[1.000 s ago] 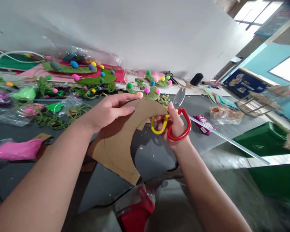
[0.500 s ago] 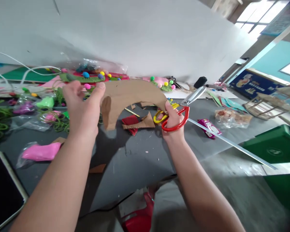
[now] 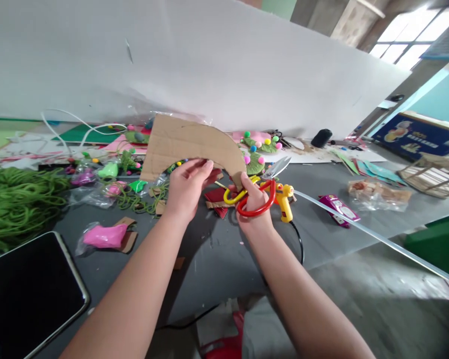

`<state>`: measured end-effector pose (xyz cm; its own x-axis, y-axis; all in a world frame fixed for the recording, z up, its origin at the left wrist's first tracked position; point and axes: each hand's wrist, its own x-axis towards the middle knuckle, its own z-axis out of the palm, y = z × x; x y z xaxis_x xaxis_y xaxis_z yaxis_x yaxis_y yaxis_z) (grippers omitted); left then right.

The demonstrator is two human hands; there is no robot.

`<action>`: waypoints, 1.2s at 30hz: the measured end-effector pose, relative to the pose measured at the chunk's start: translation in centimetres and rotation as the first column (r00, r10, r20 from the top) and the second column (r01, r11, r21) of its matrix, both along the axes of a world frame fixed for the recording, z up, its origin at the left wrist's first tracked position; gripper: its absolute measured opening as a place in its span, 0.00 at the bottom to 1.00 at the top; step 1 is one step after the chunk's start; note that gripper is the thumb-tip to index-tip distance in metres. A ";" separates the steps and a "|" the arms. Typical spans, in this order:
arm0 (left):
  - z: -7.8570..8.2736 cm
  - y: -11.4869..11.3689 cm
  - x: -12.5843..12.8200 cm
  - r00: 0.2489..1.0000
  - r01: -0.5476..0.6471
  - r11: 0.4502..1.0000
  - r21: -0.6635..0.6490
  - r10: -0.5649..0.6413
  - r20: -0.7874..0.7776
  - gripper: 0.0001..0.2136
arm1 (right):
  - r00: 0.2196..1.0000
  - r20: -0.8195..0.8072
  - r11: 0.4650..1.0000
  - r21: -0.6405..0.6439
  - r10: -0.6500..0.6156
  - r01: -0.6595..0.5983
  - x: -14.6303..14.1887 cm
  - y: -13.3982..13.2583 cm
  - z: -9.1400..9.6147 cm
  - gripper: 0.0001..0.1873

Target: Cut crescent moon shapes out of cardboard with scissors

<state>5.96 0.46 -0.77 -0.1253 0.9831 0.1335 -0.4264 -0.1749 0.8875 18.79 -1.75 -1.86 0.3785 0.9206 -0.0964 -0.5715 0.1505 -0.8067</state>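
Dark-screened tablet (image 3: 30, 289) lies nearest, at the left edge of the grey tabletop (image 3: 228, 249). Pink bagged lump (image 3: 105, 235) is just beyond it. Left hand (image 3: 187, 187): grip pinched on the inner curve of the cardboard arc (image 3: 194, 142), which is held upright above the tabletop. Right hand (image 3: 252, 202): grip clenched through the handles of the red-and-yellow scissors (image 3: 272, 185), blades parted beside the arc's right end. Yellow glue gun (image 3: 284, 202) sits just behind that hand. Green cord pile (image 3: 15, 199) far left. White board (image 3: 224, 65) at the back.

Left hand (image 3: 187, 187) grips curved cardboard piece (image 3: 194, 144) at its inner edge. Right hand (image 3: 255, 202) holds scissors (image 3: 260, 192), blades at the cardboard's end. Yellow glue gun (image 3: 284, 202) lies on grey surface (image 3: 224, 249).
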 end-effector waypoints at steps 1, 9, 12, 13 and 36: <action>-0.1 0.1 0.0 1.000 0.001 1.000 0.014 -0.001 -0.007 0.14 | 0.999 -0.030 0.999 -0.027 0.022 -0.023 -0.3 -0.2 0.0 0.11; -0.7 0.5 -0.4 0.999 -0.043 0.998 0.047 0.044 -0.013 0.12 | 0.982 -0.172 0.982 -0.159 0.073 -0.101 -0.8 -0.8 1.3 0.07; -0.6 0.5 -0.2 0.998 -0.056 0.997 0.044 0.056 0.011 0.12 | 0.976 -0.203 0.979 -0.166 0.082 -0.117 -1.0 -0.8 1.8 0.07; -0.5 0.5 -0.1 0.999 -0.051 0.998 0.040 0.050 0.022 0.13 | 0.974 -0.208 0.978 -0.165 0.089 -0.125 -1.1 -0.8 1.9 0.08; -1.2 0.6 0.9 0.990 0.055 0.999 0.003 -0.055 0.126 0.15 | 0.961 -0.277 0.988 -0.151 -0.007 -0.036 -1.5 0.4 2.7 0.10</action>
<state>6.87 1.09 -2.02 -0.0873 0.9890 0.1198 -0.5439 -0.1481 0.8260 17.27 -1.36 0.82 0.3042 0.8918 -0.3349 -0.7761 0.0281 -0.6300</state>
